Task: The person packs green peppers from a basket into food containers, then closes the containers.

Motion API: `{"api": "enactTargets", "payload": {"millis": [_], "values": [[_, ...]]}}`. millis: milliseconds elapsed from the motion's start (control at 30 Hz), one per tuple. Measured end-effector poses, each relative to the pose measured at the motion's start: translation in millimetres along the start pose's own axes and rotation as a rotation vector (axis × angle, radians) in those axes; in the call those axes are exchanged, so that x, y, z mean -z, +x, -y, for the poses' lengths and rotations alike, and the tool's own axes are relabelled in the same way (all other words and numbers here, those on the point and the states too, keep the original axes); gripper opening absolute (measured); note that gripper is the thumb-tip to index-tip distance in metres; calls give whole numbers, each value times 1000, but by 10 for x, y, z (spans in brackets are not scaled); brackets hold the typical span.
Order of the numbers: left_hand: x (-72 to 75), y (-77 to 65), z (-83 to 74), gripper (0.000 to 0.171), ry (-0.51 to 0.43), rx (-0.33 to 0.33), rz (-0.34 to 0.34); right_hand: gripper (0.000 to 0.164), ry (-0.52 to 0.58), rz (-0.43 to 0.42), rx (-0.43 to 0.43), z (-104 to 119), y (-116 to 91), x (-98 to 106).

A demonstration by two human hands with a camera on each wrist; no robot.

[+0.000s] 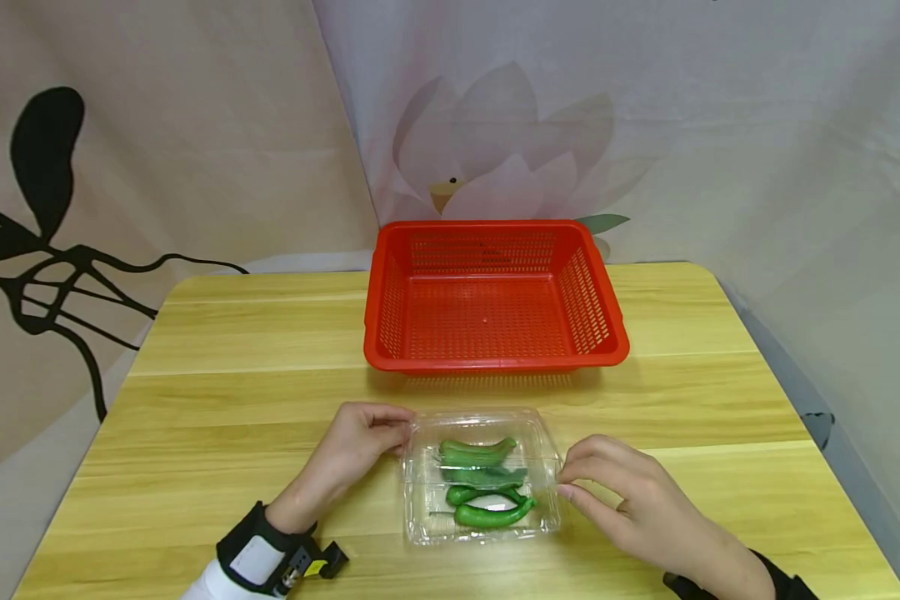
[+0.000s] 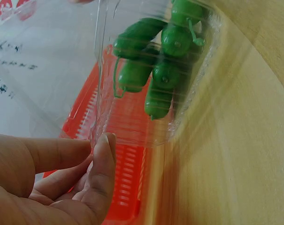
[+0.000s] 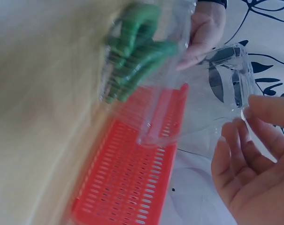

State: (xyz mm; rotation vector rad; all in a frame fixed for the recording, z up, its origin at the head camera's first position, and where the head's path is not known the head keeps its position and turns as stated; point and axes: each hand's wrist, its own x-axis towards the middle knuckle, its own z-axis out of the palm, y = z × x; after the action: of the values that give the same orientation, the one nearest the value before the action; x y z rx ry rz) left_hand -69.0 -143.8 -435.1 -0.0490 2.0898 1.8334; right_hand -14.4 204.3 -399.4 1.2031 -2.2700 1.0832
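Observation:
A clear plastic clamshell box (image 1: 427, 525) sits near the front middle of the table with several green peppers (image 1: 487, 515) inside. In the left wrist view the peppers (image 2: 134, 40) show through its wall. My left hand (image 1: 363, 442) pinches the rim at the box's left side between thumb and forefinger. At the right side, my right hand (image 1: 630, 492) holds the edge of the lid with its fingertips. The right wrist view shows the transparent lid (image 3: 212, 112) swung up from the base, its edge at the thumb and fingers (image 3: 233, 140).
Behind the box stands a red plastic basket (image 1: 495, 367) with slotted walls; nothing shows inside it. Both rest on a light wooden table (image 1: 232, 392). A printed cloth (image 1: 217, 125) hangs behind the table. My left wrist carries a black strap (image 1: 262, 550) with a small camera.

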Motion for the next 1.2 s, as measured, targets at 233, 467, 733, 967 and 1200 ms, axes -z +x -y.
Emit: {"api": "enactTargets", "payload": {"millis": [233,467,733,967,1200], "values": [[-3,15,-2,29,-44,11,-1,18,37,40,15,0,-124,-71],[-2,5,-12,33,-60,38,-2,21,-32,57,61,-40,-179,-131],[15,-115,8,36,-23,63,14,28,-87,55,82,-92,-246,-162],[-2,-313,16,45,62,67,28,29,-118,102,56,-100,-284,-168],[-14,-457,62,39,90,95,144,31,-167,134,19,-94,-306,-160]]}}
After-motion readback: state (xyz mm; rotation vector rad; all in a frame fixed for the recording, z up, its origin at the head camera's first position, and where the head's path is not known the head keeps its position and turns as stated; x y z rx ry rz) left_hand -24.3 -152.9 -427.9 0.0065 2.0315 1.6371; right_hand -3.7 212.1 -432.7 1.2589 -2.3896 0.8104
